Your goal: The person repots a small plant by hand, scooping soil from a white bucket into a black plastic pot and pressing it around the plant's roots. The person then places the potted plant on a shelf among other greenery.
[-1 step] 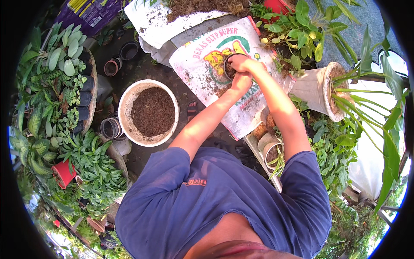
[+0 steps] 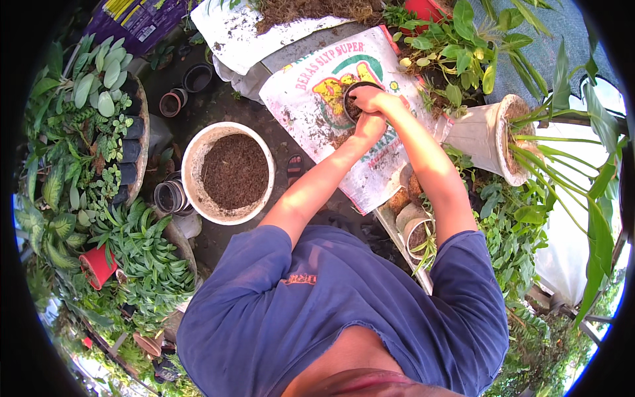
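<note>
A small dark plant pot [image 2: 346, 104] with brown soil in it rests on a printed white sack [image 2: 311, 106]. My left hand [image 2: 370, 126] grips the pot at its near right side; its fingertips are hidden under my right wrist. Over the pot's mouth, my right hand [image 2: 368, 99] has its fingers curled down into the soil, and what they hold cannot be made out. Loose soil [image 2: 342, 139] is scattered on the sack beside the pot.
Left of my arms stands a big white bucket [image 2: 190, 165] with dark soil. Small pots [image 2: 170, 198] and leafy plants [image 2: 142, 241] line the left. A tall pale pot [image 2: 479, 135] leans at the right. Another white sack [image 2: 231, 40] bears fibrous brown material [image 2: 311, 12].
My right hand has shifted very slightly at the pot's mouth, and a little more of the far rim shows. Everything else looks the same.
</note>
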